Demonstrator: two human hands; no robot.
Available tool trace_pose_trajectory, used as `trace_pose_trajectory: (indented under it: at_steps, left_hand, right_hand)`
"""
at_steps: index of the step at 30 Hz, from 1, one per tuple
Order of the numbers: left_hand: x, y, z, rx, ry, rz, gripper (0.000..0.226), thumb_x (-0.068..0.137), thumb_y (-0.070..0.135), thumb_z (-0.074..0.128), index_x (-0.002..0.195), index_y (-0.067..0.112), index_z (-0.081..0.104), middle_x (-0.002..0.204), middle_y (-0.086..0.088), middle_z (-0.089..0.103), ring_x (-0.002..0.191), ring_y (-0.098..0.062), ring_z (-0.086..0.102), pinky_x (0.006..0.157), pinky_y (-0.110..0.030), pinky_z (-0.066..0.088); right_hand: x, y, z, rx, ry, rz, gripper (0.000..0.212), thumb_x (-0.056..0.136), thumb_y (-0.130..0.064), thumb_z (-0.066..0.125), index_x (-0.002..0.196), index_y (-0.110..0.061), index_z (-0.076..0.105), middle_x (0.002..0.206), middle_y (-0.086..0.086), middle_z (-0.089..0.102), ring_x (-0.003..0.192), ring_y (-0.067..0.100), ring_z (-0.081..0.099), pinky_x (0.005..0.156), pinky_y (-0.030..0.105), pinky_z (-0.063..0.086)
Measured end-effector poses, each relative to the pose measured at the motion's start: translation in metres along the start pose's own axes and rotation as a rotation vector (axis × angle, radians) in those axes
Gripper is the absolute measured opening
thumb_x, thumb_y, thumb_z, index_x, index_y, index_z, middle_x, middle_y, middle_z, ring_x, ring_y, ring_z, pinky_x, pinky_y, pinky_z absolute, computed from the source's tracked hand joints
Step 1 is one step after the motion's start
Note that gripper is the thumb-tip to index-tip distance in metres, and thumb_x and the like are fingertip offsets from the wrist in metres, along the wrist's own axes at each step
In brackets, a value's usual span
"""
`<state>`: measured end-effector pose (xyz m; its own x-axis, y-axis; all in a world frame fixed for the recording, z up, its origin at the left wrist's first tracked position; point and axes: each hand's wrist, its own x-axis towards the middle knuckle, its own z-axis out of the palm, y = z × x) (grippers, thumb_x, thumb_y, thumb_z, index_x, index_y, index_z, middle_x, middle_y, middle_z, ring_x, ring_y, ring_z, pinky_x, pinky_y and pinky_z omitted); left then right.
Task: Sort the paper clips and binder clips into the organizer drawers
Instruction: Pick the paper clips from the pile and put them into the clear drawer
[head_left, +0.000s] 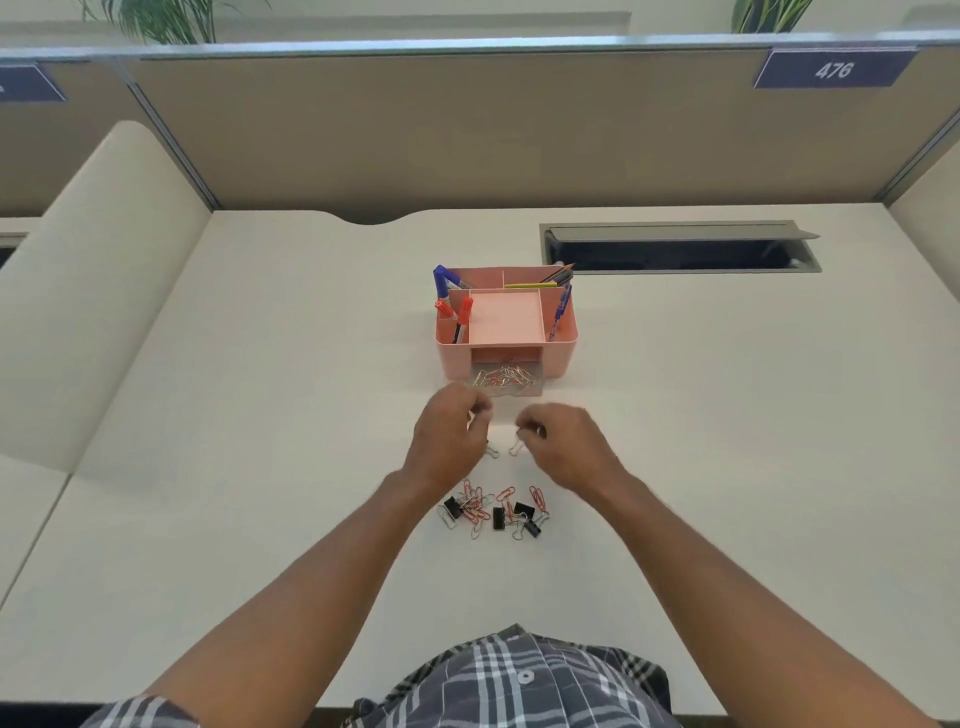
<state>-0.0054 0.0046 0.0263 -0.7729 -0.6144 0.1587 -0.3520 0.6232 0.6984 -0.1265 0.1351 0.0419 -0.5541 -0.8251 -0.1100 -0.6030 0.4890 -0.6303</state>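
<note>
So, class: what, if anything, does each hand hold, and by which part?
The right hand pinches a silver wire clip by its upper end; its type is unclear. The left hand is curled shut, its contents hidden.

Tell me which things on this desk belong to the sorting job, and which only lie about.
Belong:
pink plastic organizer
clear pulled-out drawer holding paper clips
mixed pile of red and silver paper clips and black binder clips

Lying about:
blue and red pens
grey cable hatch
</note>
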Motion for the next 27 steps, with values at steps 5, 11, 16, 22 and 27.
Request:
trace_pose_trajectory:
  at_steps: [5, 11, 16, 22, 27]
  left_hand:
    - [-0.060, -0.027, 0.012, 0.117, -0.188, 0.006, 0.025, 0.079, 0.012, 0.064, 0.104, 0.017, 0.067, 0.098, 0.003, 0.057, 0.096, -0.016, 0.053, 0.083, -0.027, 0.044]
    - [-0.090, -0.035, 0.022, 0.176, -0.220, 0.045, 0.025, 0.081, 0.017, 0.064, 0.105, 0.014, 0.066, 0.100, 0.000, 0.050, 0.093, -0.020, 0.049, 0.081, -0.035, 0.047]
    - [-0.087, -0.038, 0.025, 0.160, -0.189, 0.041, 0.017, 0.086, 0.006, 0.062, 0.102, 0.010, 0.065, 0.102, -0.001, 0.051, 0.094, -0.021, 0.050, 0.079, -0.032, 0.049]
    - [-0.082, -0.038, 0.027, 0.132, -0.173, 0.040, 0.013, 0.090, 0.011, 0.057, 0.102, 0.014, 0.062, 0.102, 0.001, 0.057, 0.098, -0.017, 0.050, 0.082, -0.024, 0.042]
    - [-0.081, -0.034, 0.029, 0.099, -0.185, 0.081, 0.021, 0.088, 0.007, 0.056, 0.107, 0.015, 0.061, 0.105, 0.004, 0.059, 0.101, -0.016, 0.051, 0.083, -0.032, 0.048]
  right_hand:
    - [-0.038, 0.021, 0.034, -0.219, -0.293, 0.070, 0.037, 0.088, -0.029, 0.065, 0.125, -0.026, 0.061, 0.117, 0.002, 0.053, 0.108, 0.020, 0.054, 0.087, 0.033, 0.047]
    - [-0.046, 0.028, 0.058, -0.170, -0.188, 0.023, 0.025, 0.092, -0.020, 0.060, 0.117, -0.019, 0.065, 0.109, 0.004, 0.051, 0.101, 0.024, 0.054, 0.083, 0.035, 0.047]
    - [-0.039, 0.028, 0.053, -0.150, -0.142, 0.073, 0.019, 0.091, -0.018, 0.058, 0.107, -0.017, 0.067, 0.103, 0.003, 0.052, 0.092, 0.023, 0.055, 0.075, 0.032, 0.048]
    - [-0.040, 0.033, 0.050, -0.115, -0.122, 0.098, 0.008, 0.090, -0.018, 0.056, 0.091, -0.016, 0.064, 0.097, 0.000, 0.053, 0.086, 0.020, 0.054, 0.069, 0.027, 0.038]
    - [-0.040, 0.033, 0.048, -0.100, -0.085, 0.081, 0.016, 0.090, -0.015, 0.052, 0.100, -0.020, 0.064, 0.100, -0.001, 0.053, 0.092, 0.020, 0.056, 0.070, 0.028, 0.040]
